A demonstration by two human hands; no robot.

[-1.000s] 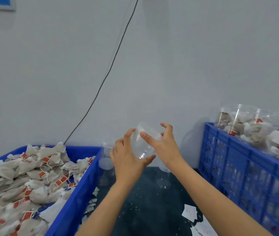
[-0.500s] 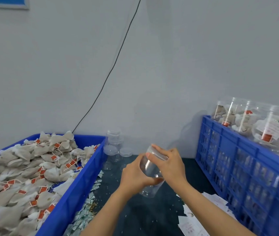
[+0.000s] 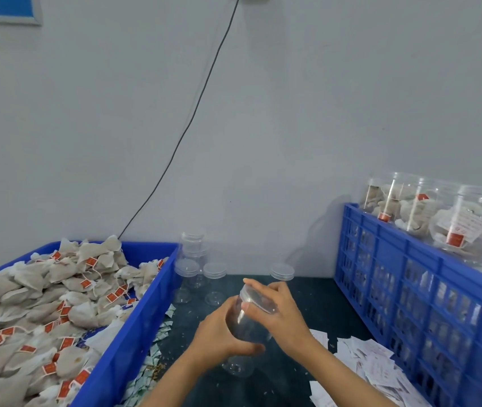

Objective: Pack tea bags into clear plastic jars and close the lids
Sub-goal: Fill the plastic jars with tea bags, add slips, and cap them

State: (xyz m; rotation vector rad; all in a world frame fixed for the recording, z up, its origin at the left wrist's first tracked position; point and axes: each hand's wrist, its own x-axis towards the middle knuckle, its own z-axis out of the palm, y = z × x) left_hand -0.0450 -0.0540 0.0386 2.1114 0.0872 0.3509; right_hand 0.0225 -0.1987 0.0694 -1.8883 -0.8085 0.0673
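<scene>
An empty clear plastic jar [image 3: 245, 348] is tilted above the dark table [image 3: 316, 298]. My left hand [image 3: 219, 336] grips its body from the left. Around its clear lid [image 3: 259, 299] curl the fingers of my right hand [image 3: 281, 315]. A pile of tea bags [image 3: 40, 304] with red tags fills the blue crate [image 3: 134, 336] at the left. Several empty lidded jars [image 3: 201, 271] stand at the back of the table by the wall.
A tall blue crate [image 3: 410, 289] at the right holds jars filled with tea bags [image 3: 451, 227]. White paper slips [image 3: 375, 368] lie on the table at the right, small packets [image 3: 154, 356] beside the left crate. A black cable [image 3: 192, 113] runs down the wall.
Both hands have brought the jar down and nearer to me, from chest height to just above the table. The view has tipped downward.
</scene>
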